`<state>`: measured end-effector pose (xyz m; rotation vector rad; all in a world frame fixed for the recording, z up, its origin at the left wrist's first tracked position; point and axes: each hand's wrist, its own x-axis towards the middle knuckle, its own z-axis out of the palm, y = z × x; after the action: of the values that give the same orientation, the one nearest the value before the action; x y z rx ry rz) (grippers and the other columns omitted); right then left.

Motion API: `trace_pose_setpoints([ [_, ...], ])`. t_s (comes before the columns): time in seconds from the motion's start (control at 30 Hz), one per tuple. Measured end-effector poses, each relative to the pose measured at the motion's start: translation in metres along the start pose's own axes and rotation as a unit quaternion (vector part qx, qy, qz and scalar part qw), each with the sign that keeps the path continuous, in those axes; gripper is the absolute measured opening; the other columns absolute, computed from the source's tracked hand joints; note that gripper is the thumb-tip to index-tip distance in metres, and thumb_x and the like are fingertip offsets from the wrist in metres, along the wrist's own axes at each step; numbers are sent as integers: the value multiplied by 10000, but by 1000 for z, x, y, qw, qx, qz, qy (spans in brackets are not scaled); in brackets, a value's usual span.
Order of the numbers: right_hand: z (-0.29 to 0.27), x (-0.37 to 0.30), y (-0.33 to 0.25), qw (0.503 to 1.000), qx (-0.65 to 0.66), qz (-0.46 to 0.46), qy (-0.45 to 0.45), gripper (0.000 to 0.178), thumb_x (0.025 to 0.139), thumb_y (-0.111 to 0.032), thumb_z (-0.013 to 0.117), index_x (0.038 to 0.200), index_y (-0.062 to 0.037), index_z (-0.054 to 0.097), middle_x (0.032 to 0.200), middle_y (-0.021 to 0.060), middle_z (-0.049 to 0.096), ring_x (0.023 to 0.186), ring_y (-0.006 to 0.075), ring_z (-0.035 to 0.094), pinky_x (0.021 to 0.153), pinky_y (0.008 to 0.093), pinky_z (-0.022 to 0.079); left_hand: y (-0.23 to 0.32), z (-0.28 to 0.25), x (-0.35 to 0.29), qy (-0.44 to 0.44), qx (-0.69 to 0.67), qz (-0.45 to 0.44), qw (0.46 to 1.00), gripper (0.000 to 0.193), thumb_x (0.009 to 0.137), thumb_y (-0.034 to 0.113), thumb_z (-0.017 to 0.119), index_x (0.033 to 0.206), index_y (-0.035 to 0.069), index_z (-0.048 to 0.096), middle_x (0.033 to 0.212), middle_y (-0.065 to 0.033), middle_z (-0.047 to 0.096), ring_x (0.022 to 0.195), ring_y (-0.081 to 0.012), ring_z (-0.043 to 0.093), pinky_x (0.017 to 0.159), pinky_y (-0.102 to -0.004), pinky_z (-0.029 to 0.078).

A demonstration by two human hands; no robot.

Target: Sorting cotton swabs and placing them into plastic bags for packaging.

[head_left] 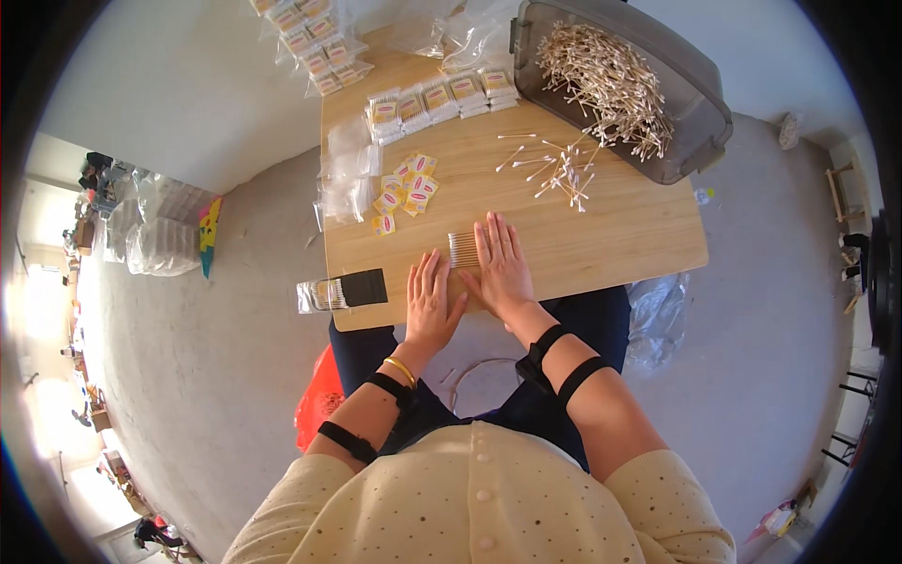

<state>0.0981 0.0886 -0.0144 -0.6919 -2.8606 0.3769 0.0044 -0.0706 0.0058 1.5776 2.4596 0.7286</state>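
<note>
A neat row of cotton swabs (461, 251) lies side by side on the wooden table, near its front edge. My right hand (504, 273) is stretched flat, its fingers covering the right part of the row. My left hand (429, 299) rests on the wood at the row's lower left, fingers extended and holding nothing. Loose cotton swabs (567, 173) are scattered beyond my right hand. Small yellow-and-white printed cards (411, 185) form a loose pile beyond my left hand. At the table's left edge, a clear bag of swabs (326, 295) adjoins a flat black piece (365, 288).
A grey plastic bin (691, 103) heaped with swabs tilts at the far right. Filled swab packets (438, 99) line the back, with clear empty bags (349, 174) left of the cards. More packets (315, 42) sit at the far left corner. A red bag (322, 399) is below.
</note>
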Motion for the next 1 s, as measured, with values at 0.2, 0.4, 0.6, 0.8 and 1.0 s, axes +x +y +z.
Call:
trace_pose_setpoints([
  [0.2,0,0,1,1000,15,-1,10,945,950,-522,620,1602,51,248,1680,282,201,1584,386,166,1305,489,138,3,1,2,20,-3,-6,1000,671,961,270,629,1530,7,389,1579,-222,376,1485,-423,322,1240,-546,218],
  [0.4,1,0,2,1000,19,-2,15,948,947,-518,625,1601,53,243,1683,282,191,1585,387,164,1306,487,140,4,4,6,23,23,-12,999,652,979,316,611,1521,15,409,1561,-207,397,1470,-400,341,1223,-528,226],
  [0.6,-5,0,0,1000,10,3,-2,946,953,-518,617,1604,53,235,1686,279,184,1587,383,158,1309,478,130,4,3,8,30,26,-13,999,644,981,331,605,1516,23,422,1539,-196,432,1445,-382,373,1193,-519,258],
  [0.8,-7,-1,-1,1000,17,8,-4,931,972,-529,582,1608,51,228,1690,273,176,1591,376,143,1311,470,119,4,1,18,22,46,-28,998,640,969,381,621,1493,47,466,1541,-159,440,1401,-356,413,1169,-517,277],
  [1.0,-8,0,-1,1000,7,10,-11,926,976,-539,568,1611,45,232,1692,271,172,1592,376,141,1311,468,113,3,4,14,25,66,-16,997,638,984,396,602,1505,55,464,1541,-149,442,1393,-348,417,1166,-518,277],
])
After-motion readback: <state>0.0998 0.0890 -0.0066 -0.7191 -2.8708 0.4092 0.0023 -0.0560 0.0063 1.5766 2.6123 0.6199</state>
